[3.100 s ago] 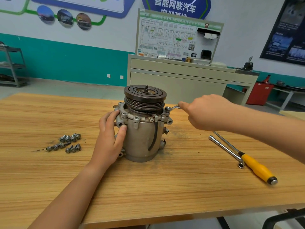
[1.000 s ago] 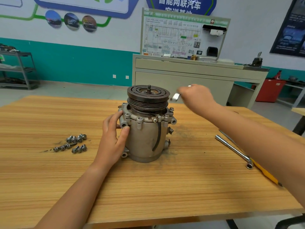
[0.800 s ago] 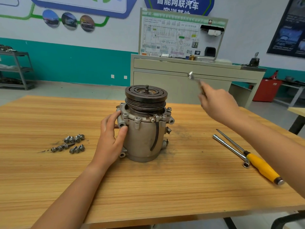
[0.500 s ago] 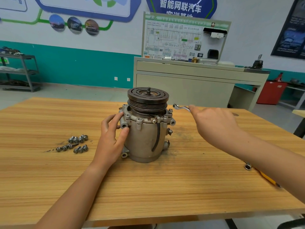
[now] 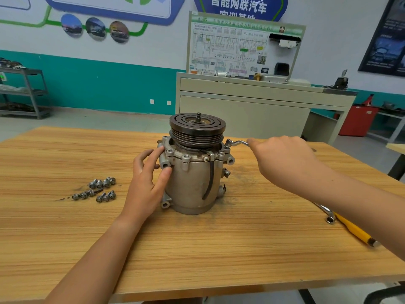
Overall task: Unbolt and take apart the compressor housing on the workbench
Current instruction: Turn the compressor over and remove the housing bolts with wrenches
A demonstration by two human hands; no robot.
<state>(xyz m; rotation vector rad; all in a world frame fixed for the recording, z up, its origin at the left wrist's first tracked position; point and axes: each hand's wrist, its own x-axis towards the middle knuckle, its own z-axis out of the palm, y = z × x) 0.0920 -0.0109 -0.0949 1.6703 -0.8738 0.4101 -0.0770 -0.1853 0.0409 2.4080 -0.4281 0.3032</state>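
A grey metal compressor (image 5: 192, 181) stands upright in the middle of the wooden workbench (image 5: 197, 249), with a dark grooved pulley (image 5: 197, 128) on top and bolts around its flange. My left hand (image 5: 146, 183) grips the housing's left side, thumb on the front. My right hand (image 5: 282, 163) holds a small offset ring wrench (image 5: 235, 143), whose ring end sits on a flange bolt at the compressor's right rear. Most of the wrench handle is hidden in my fist.
Several loose bolts (image 5: 98, 189) lie on the bench to the left of the compressor. A socket wrench (image 5: 327, 213) and a yellow-handled screwdriver (image 5: 355, 231) lie at the right, partly under my right forearm. A beige training cabinet (image 5: 252, 102) stands behind the bench.
My right hand lifted the wrench off the flange, swung it up and to the right, then brought it back down onto the right rear bolt. The left hand kept its grip on the housing.
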